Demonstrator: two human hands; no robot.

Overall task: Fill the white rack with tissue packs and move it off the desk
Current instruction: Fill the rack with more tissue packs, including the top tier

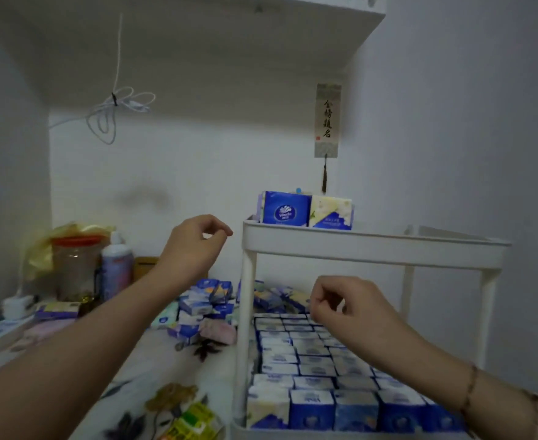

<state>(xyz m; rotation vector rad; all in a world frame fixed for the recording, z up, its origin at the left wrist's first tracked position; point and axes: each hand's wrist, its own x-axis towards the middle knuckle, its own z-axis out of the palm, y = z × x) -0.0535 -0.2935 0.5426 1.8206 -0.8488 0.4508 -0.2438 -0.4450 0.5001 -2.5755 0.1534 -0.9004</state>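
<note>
The white rack [372,246] stands on the desk at the right. Its lower tier is packed with rows of blue and white tissue packs [312,363]. Two packs [305,211] stand upright at the back left of the top tier. A loose pile of tissue packs [204,306] lies on the desk left of the rack. My left hand [194,242] hovers beside the top tier's left corner, fingers loosely curled and holding nothing. My right hand [353,309] hangs over the lower tier, fingers also curled, nothing in it.
A clear jar with a red lid [74,265], a yellow bag and a spray bottle [117,265] stand at the back left. A yellow-green packet [191,420] lies at the desk's front. A shelf and a hanging scroll [327,120] are overhead.
</note>
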